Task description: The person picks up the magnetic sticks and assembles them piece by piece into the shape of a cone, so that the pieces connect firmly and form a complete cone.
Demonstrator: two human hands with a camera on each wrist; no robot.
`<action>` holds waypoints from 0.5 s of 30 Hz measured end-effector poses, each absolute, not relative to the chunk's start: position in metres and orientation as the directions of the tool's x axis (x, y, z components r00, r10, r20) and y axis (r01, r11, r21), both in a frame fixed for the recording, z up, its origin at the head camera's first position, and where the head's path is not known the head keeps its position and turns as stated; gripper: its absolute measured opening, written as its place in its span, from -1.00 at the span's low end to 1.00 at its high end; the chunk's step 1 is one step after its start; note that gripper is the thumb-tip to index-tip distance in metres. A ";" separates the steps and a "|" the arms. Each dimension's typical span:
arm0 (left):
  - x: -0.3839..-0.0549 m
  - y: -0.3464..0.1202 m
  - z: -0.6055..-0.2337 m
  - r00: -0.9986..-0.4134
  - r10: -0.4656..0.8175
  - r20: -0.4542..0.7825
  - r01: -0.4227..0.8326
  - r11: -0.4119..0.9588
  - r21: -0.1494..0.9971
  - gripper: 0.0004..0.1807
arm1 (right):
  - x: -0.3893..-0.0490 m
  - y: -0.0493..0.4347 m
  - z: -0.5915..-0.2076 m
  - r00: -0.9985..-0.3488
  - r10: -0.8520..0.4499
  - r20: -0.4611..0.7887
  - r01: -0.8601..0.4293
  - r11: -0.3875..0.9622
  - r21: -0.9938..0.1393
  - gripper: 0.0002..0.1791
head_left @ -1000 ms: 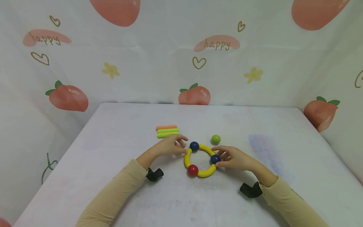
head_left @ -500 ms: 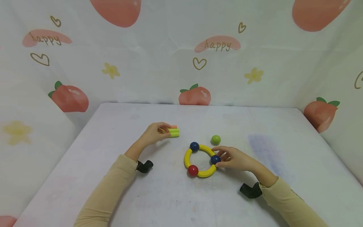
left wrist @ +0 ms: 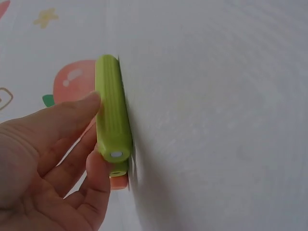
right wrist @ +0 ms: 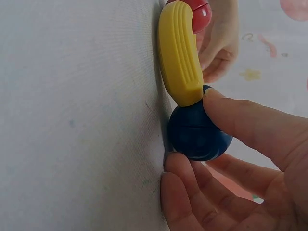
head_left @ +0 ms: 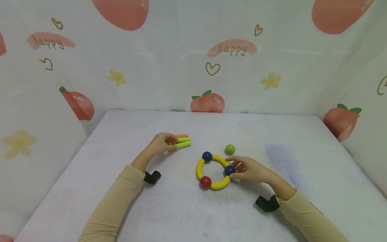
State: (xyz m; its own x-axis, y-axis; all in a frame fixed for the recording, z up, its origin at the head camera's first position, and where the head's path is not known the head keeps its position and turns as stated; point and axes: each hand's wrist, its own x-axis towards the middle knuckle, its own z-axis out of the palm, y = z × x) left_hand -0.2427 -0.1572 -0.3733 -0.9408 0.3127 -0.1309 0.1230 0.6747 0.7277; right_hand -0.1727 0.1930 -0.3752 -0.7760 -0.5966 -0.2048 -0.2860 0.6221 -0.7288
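Note:
In the head view, my left hand pinches the near green rod with thumb and fingers. This rod shows ridges and a small pale disc in its end in the left wrist view. Behind it lie a second green rod and an orange rod. My right hand holds a blue ball between thumb and fingers. That ball belongs to a ring of curved yellow pieces, with another blue ball and a red ball between them.
A loose green ball rests just behind the ring. The white table ends at a printed cloth backdrop. Black angled pieces stick out at both wrists.
My left hand has moved from the ring leftward and back to the rods and taken hold of the near green one, now slightly angled from the others. My right hand stays at the ring.

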 end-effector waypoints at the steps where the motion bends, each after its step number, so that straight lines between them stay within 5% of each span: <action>1: -0.242 -0.157 -0.373 -0.938 0.317 -0.144 0.116 0.675 0.729 -0.71 | -0.173 0.193 -0.375 -0.776 -0.598 -0.203 -0.287 0.620 -0.730 -0.39; 15: -0.238 -0.152 -0.369 -0.915 0.366 -0.171 0.148 0.697 0.702 -0.63 | -0.173 0.194 -0.377 -0.776 -0.596 -0.204 -0.282 0.619 -0.733 -0.38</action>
State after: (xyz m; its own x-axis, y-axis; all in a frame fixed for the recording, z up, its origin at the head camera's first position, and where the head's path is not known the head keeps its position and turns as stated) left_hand -0.2379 -0.1515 -0.3693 -0.9146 0.3664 -0.1709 0.1479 0.6966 0.7021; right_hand -0.1729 0.1944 -0.3773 -0.7762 -0.5965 -0.2042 -0.2824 0.6185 -0.7333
